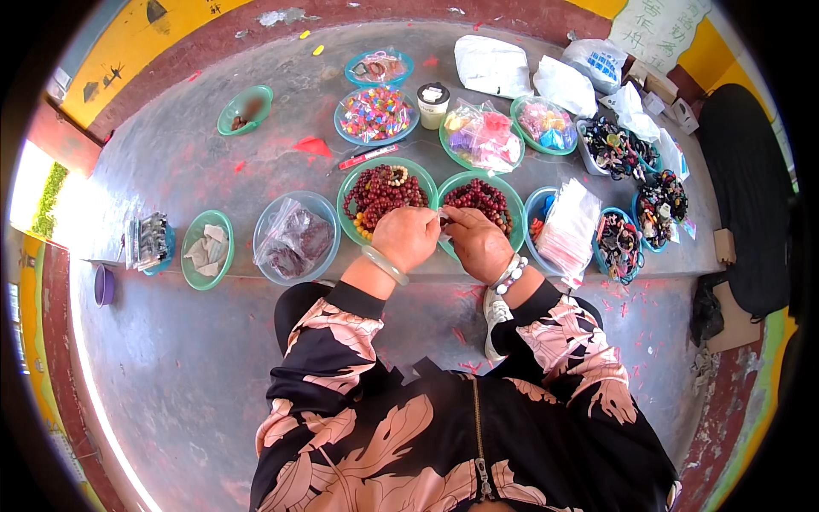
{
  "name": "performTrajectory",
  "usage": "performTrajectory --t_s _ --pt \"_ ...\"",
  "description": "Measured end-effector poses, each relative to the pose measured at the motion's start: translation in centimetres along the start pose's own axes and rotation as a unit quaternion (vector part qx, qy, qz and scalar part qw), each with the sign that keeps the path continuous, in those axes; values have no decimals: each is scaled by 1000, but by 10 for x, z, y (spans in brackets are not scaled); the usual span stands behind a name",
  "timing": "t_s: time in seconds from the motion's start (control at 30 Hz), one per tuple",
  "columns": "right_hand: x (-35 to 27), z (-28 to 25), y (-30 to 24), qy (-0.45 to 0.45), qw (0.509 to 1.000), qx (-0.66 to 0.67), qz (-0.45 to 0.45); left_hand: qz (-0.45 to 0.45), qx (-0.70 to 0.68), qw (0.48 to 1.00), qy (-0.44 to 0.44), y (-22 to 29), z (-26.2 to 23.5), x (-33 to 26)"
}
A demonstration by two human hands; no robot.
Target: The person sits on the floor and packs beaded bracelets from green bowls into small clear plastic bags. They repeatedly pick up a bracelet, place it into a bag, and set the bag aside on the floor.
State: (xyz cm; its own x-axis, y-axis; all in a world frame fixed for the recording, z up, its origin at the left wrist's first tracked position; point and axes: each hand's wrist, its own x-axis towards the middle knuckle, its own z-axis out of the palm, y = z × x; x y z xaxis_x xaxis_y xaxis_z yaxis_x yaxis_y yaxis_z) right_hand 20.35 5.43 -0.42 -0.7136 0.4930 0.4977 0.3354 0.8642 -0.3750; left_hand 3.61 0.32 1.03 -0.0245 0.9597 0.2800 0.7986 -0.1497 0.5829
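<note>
My left hand (406,238) and my right hand (480,243) meet at the fingertips over the gap between two green bowls. Both are closed in a pinch around something small and pale, too hidden by the fingers to name. Beneath my left hand, the left green bowl (345,177) holds dark red bead strings (380,193) with some yellow beads. More dark red bead strings (483,200) fill the right green bowl (519,205), partly covered by my right hand. A pale bangle circles my left wrist, and a beaded bracelet my right.
Left stand a bowl with bagged dark items (294,247) and a green bowl with white pieces (207,250). Rightward lie a stack of clear plastic bags (566,230) and bowls of dark hair ties (618,243). Behind are bowls of colourful pieces (375,114) and a lidded cup (432,106).
</note>
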Motion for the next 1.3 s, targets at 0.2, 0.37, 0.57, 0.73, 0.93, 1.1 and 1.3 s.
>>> performTrajectory --t_s 0.2,0.37,0.57,0.73,0.93,1.1,1.3 --pt "3 -5 7 7 966 209 153 21 -65 996 50 -8 -2 0" --pt "1 -12 36 17 910 340 236 0 -145 988 49 -8 -18 2" --pt "8 -21 27 -76 840 405 352 8 -187 982 40 -7 -22 2" --pt "5 -17 30 -80 763 486 418 24 -145 989 21 -11 -23 2" --pt "1 -12 33 -60 760 500 410 11 -166 986 15 -14 -19 2" --pt "-3 -8 32 -69 900 260 344 18 -154 988 11 -11 -19 4" --pt "1 -19 23 56 956 146 247 -4 -89 996 29 -14 -19 3"
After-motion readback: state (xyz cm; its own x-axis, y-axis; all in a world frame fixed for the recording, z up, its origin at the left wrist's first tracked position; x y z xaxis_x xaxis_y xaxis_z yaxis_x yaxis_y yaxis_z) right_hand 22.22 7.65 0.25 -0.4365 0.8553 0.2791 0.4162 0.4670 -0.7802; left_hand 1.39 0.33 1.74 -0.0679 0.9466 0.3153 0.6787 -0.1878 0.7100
